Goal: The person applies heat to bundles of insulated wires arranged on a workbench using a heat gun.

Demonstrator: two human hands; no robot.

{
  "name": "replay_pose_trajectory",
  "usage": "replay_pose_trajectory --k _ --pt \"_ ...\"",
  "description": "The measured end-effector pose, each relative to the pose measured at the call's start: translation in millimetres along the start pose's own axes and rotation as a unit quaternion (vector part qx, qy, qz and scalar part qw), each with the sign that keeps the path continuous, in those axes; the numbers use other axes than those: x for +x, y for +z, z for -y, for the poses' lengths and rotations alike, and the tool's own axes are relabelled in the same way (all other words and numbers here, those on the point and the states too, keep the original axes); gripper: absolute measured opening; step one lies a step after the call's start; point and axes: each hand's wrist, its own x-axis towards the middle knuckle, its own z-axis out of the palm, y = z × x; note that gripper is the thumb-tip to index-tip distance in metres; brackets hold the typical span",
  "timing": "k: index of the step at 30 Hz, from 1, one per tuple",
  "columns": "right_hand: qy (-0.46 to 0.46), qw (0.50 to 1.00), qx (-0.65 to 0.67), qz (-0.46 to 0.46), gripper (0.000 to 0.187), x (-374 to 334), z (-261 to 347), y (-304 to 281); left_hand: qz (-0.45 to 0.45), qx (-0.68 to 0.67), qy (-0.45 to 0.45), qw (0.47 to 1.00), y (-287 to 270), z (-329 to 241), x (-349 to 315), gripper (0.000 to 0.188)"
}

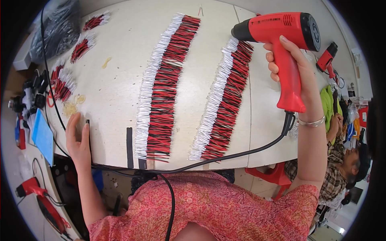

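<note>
My right hand (307, 74) is wrapped round the handle of a red heat gun (277, 27), held above the table at the far right. Its black nozzle points left, over the far end of a slanting row of red-and-black wires with white ends (227, 100). A second such row of wires (163, 94) lies to the left, roughly parallel. My left hand (78, 138) is at the table's near left edge, fingers raised and apart, holding nothing. Just beyond its fingertips lie yellowish rubber bands (70, 108).
The heat gun's black cable (229, 158) runs along the table's near edge. Bundled wires (62, 84) lie at the left, near a dark plastic bag (60, 28) and a blue sheet (43, 134). Another person (335, 168) sits at the right. More heat guns (327, 58) lie at the sides.
</note>
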Motion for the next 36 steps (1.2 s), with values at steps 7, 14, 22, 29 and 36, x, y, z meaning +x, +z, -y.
replay_pose_trajectory --k 7,14,22,29,36 --pt "-0.007 0.999 0.006 -0.039 0.046 2.2 -2.8 -12.0 0.002 0.001 0.0 1.0 1.3 -2.1 0.7 0.037" --pt "-0.004 1.0 0.003 0.009 0.046 5.7 0.6 -2.6 -0.005 -0.003 -0.002 1.0 -0.2 1.3 -0.3 0.037" --pt "-0.017 0.998 -0.039 -0.049 0.045 13.7 11.1 -3.8 -0.004 -0.009 0.003 1.0 0.5 1.4 0.3 0.036" --pt "0.0 0.998 -0.052 -0.037 0.047 -5.9 10.7 5.6 -0.018 -0.029 0.008 0.999 1.3 3.9 0.2 0.035" --pt "0.018 0.996 -0.066 -0.052 0.044 -59.2 12.3 34.2 -0.038 -0.061 0.023 0.997 4.3 6.2 -0.4 0.034"
